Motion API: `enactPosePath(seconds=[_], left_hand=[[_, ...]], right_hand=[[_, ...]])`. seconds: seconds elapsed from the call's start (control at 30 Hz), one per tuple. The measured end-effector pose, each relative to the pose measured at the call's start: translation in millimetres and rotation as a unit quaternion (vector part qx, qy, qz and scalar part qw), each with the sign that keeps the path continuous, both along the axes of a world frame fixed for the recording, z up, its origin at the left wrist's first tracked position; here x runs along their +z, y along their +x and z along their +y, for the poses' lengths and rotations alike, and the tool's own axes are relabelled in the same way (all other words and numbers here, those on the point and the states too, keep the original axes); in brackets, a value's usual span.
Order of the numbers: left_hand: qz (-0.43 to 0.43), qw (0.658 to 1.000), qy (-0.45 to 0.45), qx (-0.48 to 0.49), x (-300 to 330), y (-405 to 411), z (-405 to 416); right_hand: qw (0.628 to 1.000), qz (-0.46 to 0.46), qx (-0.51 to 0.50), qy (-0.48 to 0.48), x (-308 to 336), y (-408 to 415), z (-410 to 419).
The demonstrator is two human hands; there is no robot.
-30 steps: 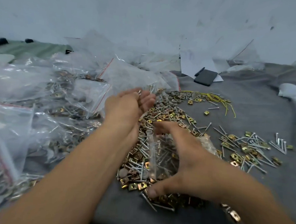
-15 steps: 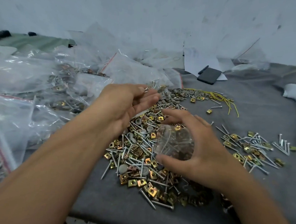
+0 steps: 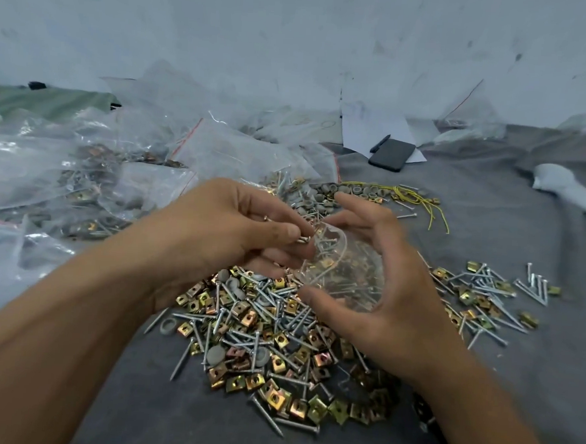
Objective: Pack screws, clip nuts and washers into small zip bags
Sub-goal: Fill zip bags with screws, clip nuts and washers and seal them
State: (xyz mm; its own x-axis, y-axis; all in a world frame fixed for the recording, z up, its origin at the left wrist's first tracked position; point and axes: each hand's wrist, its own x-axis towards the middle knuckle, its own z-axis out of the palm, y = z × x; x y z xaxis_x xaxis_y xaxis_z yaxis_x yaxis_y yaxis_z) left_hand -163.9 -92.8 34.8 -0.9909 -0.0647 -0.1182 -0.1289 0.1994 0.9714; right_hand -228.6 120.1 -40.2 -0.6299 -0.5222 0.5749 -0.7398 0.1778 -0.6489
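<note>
My right hand (image 3: 388,296) cups a small clear zip bag (image 3: 345,269), its mouth turned left and held open; screws and clip nuts show inside. My left hand (image 3: 229,231) pinches a few screws (image 3: 302,239) at the bag's mouth, their heads just at the plastic rim. Below both hands lies a big heap of silver screws, brass-coloured clip nuts (image 3: 277,344) and grey round washers (image 3: 215,354) on the grey cloth. A row of grey washers (image 3: 341,190) sits behind the hands.
Filled and empty zip bags (image 3: 81,188) pile up on the left. A smaller scatter of screws and clip nuts (image 3: 486,295) lies at right. Yellow wire ties (image 3: 420,198), a black phone (image 3: 391,154) on white paper and a white object (image 3: 566,187) lie further back.
My right hand lifted the zip bag off the heap and turned its mouth left. My left hand closed from a cupped palm into a pinch on screws and came to the bag's opening.
</note>
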Motion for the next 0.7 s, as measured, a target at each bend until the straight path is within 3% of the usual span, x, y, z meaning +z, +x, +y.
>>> enactPosePath(seconds=[0.1, 0.17, 0.37, 0.5, 0.6, 0.7], left_hand=[[0.007, 0.992, -0.121, -0.029, 2, -1, 1], [0.012, 0.988, -0.151, -0.028, 0, -2, 4], [0.04, 0.978, -0.201, -0.04, -2, -3, 13], [0.058, 0.988, -0.134, -0.057, -2, -2, 15], [0.106, 0.99, -0.094, -0.011, -3, -2, 16], [0.133, 0.974, -0.18, 0.033, -10, -5, 10]], right_hand=[[1.0, 0.006, 0.001, 0.006, -1, 0, -3], [1.0, 0.005, 0.011, 0.011, -2, 1, -5], [1.0, 0.0, 0.024, 0.017, -1, 3, -7], [1.0, 0.003, 0.008, 0.023, 2, 5, -7], [0.999, -0.024, -0.037, 0.021, 0, 1, -5], [0.992, -0.071, -0.101, -0.011, -1, -3, -3]])
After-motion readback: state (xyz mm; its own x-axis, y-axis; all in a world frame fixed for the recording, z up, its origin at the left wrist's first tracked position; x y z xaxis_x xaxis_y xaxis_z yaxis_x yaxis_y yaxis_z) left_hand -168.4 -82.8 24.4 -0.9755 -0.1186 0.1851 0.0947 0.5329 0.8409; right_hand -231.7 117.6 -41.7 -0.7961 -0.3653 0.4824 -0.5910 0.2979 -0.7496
